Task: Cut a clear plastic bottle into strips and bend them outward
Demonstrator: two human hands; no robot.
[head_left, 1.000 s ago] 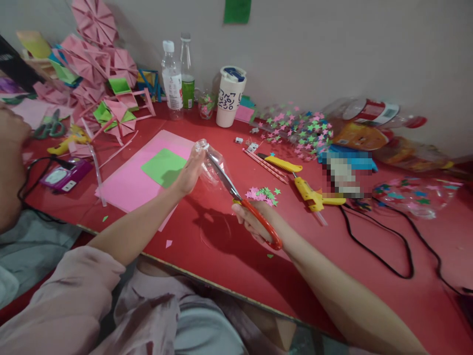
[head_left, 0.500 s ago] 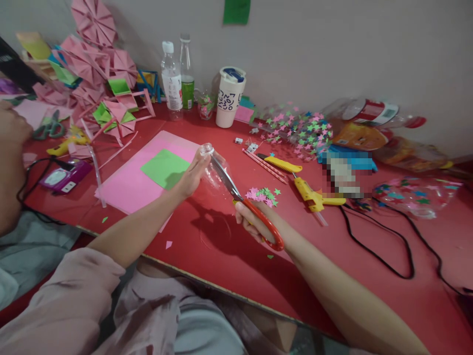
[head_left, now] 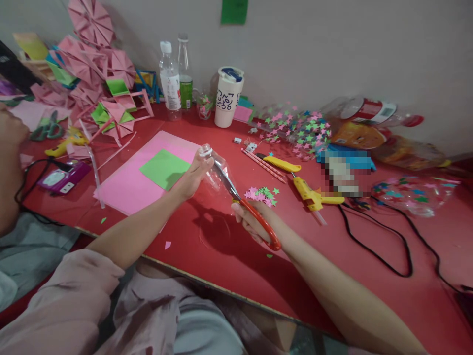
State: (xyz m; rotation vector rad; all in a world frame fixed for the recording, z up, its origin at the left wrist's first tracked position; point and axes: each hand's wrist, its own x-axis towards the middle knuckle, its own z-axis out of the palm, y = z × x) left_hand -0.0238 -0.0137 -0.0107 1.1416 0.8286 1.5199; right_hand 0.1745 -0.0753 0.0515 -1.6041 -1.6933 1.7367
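Fingers of the left hand are pinched round the neck of a clear plastic bottle piece, raised over the middle of the counter; those of the right hand are wrapped about the red handles of the scissors, whose blades lie along the clear plastic and point toward the neck; whether the edges bite into it, I cannot tell.

The curved, slick wall could let the blades skid, and the left fingers sit close to the tips, so a slip might nick them; held at the neck alone, the plastic could twist or buckle under pressure; a lowered right forearm might scatter the loose paper stars beside it.

Beyond the hands, a pink sheet lies to the left with a green square on it; a yellow cutter and a glue gun rest to the right; a white tumbler stands near the grey wall; pink paper wheels are heaped at the far left, and another person's arm shows at that edge.
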